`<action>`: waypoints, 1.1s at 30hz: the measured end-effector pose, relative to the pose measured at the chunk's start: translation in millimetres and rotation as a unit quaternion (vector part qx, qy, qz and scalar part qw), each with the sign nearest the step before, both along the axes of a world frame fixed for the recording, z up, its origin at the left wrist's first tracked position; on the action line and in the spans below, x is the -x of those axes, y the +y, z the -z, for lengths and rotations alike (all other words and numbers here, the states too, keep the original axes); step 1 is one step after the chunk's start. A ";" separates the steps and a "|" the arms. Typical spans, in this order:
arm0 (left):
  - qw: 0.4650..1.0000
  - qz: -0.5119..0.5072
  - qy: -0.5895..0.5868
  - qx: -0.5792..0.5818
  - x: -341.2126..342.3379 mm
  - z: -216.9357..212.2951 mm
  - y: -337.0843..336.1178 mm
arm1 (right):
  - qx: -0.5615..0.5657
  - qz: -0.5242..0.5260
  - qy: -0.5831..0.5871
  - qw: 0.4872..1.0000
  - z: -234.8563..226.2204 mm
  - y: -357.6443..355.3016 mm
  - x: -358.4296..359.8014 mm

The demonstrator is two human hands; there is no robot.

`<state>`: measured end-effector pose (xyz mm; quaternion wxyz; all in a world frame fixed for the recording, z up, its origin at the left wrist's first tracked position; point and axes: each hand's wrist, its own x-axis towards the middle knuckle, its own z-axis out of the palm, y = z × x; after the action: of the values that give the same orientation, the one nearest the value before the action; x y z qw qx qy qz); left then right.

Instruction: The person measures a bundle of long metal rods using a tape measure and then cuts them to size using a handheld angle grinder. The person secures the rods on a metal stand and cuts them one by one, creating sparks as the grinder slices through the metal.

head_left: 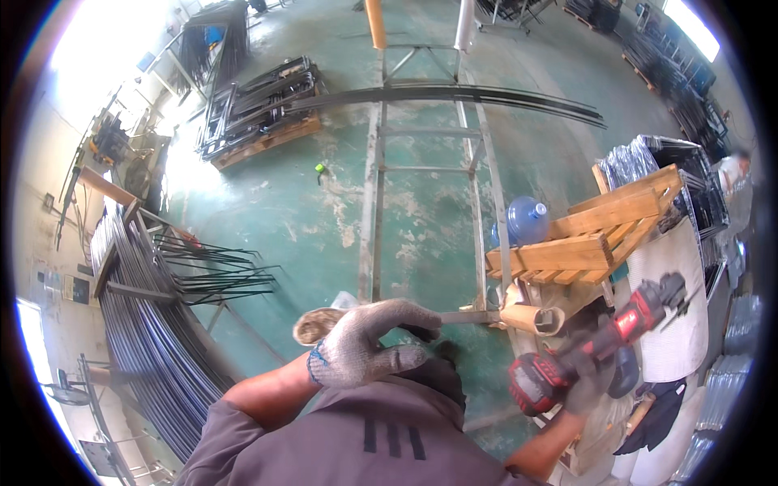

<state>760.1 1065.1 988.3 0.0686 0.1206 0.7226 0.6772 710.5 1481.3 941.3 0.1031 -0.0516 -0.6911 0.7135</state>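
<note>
My left hand (374, 342), in a pale knit work glove with a blue cuff edge, is raised in front of my chest. Its fingers are curved, the thumb stands apart from them, and I see nothing held between. Off to the right, my right hand (590, 385) is wrapped round a red and black cordless angle grinder (604, 336). The grinder's battery end points toward me and its head tilts up to the right, somewhat blurred. Just beyond my left hand stands a metal frame rack (371, 211) with long thin dark bars (519, 99) lying across it.
A wooden pallet (551, 255) leans at the right beside a blue water jug (527, 223) and a cardboard tube (531, 319). Bundled metal rods (154, 332) fill a rack on the left. Stacked black frames (267, 105) rest on another pallet farther off.
</note>
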 end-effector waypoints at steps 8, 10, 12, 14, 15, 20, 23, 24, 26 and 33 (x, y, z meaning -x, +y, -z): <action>0.957 -0.121 -0.074 -0.255 -34.0 19.9 -80.8 | 0.129 -0.434 -0.100 0.886 -55.7 -212.2 18.8; 0.947 -0.132 -0.082 -0.282 -37.0 21.9 -100.8 | 0.118 -0.522 -0.107 0.838 -68.9 -273.3 20.8; 0.935 -0.130 -0.062 -0.325 -33.4 26.2 -126.2 | 0.081 -0.599 -0.079 0.793 -66.4 -335.5 27.1; 0.921 -0.109 -0.086 -0.365 -32.4 28.9 -168.9 | -0.014 -0.619 -0.032 0.784 -70.2 -391.1 27.8; 0.912 -0.096 -0.118 -0.382 -35.0 30.6 -196.0 | -0.053 -0.631 -0.043 0.773 -77.5 -418.9 28.6; 0.861 -0.170 -0.078 -0.473 -30.7 40.7 -302.0 | -0.186 -0.642 -0.004 0.744 -77.3 -547.3 37.7; 0.854 -0.209 -0.064 -0.473 -24.7 49.9 -360.2 | -0.275 -0.619 0.028 0.735 -80.0 -612.6 39.9; 0.852 -0.221 -0.064 -0.470 -21.3 50.1 -376.4 | -0.306 -0.610 0.042 0.729 -78.1 -633.3 44.6; 0.844 -0.250 -0.051 -0.472 -7.4 53.4 -401.2 | -0.321 -0.570 0.100 0.750 -63.7 -665.7 49.5; 0.862 -0.283 -0.093 -0.411 40.6 84.3 -461.9 | -0.345 -0.539 0.072 0.765 9.6 -713.9 83.9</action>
<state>719.5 603.1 904.0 -0.1150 -0.1348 0.3718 0.9112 626.6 767.4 931.8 -0.2386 0.4201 -0.7949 0.3670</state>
